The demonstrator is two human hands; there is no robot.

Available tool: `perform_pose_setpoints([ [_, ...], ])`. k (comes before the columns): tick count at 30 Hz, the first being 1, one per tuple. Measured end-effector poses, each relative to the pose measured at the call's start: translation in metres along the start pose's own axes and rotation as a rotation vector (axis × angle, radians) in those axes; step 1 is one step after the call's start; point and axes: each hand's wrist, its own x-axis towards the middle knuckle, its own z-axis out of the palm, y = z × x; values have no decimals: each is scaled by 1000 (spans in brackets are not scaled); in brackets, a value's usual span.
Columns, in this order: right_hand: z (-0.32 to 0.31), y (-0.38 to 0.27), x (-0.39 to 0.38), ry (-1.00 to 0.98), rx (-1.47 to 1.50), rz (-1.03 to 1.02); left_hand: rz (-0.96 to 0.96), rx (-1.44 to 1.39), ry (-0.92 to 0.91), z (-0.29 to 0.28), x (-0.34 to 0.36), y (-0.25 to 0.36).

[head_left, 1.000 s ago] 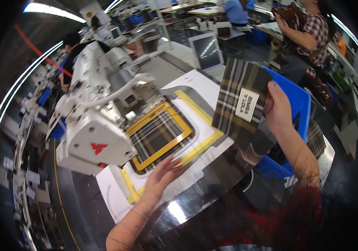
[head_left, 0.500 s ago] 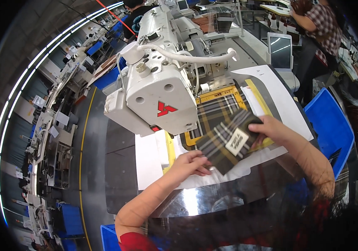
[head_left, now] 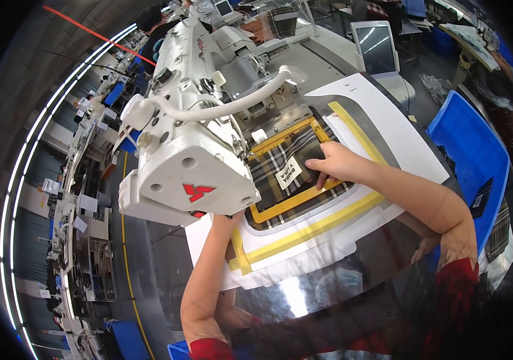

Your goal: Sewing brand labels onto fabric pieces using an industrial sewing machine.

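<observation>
My right hand [head_left: 331, 163] grips the right edge of a dark plaid fabric piece [head_left: 268, 173] bearing a cream label [head_left: 289, 171]; the piece lies inside a yellow rectangular frame [head_left: 286, 201] over more plaid fabric. My left hand [head_left: 227, 221] reaches beneath the head of a white sewing machine [head_left: 188, 174], at the frame's left side, its fingers hidden. The frame sits on a white board [head_left: 409, 150] edged with yellow strips, on a dark glossy table.
A blue bin [head_left: 481, 162] stands to the right, with dark pieces in it. A small screen [head_left: 373, 45] is at the back right. A person in dark clothing [head_left: 148, 24] is beyond the machine. A walkway with a yellow line runs along the left.
The labelled plaid piece has come down from the air onto the framed fabric with my right hand. My left hand has moved forward under the machine head.
</observation>
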Motion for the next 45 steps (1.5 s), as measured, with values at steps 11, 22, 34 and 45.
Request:
perform_pose_setpoints([
  [11, -21, 2, 4, 92, -254, -102, -66, -124, -63, 6, 8, 12],
  [22, 50, 2, -9, 30, -963, -918, -38, -168, 26, 12, -2, -3],
  [34, 81, 11, 6, 16, -985, -1006, -28, -46, -17, 2, -5, -2],
  [45, 79, 14, 5, -24, -930, -901, 122, 19, 21, 6, -2, -18],
])
